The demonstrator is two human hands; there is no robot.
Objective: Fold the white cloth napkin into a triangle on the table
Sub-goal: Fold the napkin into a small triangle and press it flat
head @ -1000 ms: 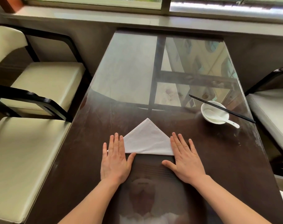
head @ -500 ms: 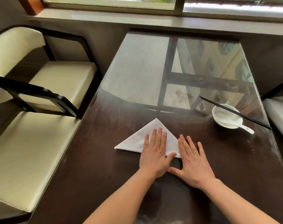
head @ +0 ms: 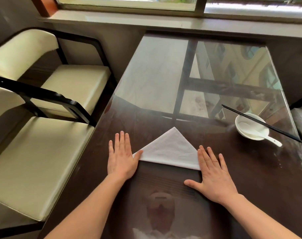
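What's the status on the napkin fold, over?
Left hand, right hand open, flat at corners of white cloth napkin. Napkin folded in a triangle. White bowl apart, far right.

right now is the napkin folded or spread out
Folded: the napkin lies flat as a triangle, point away, long edge between the left hand and right hand.
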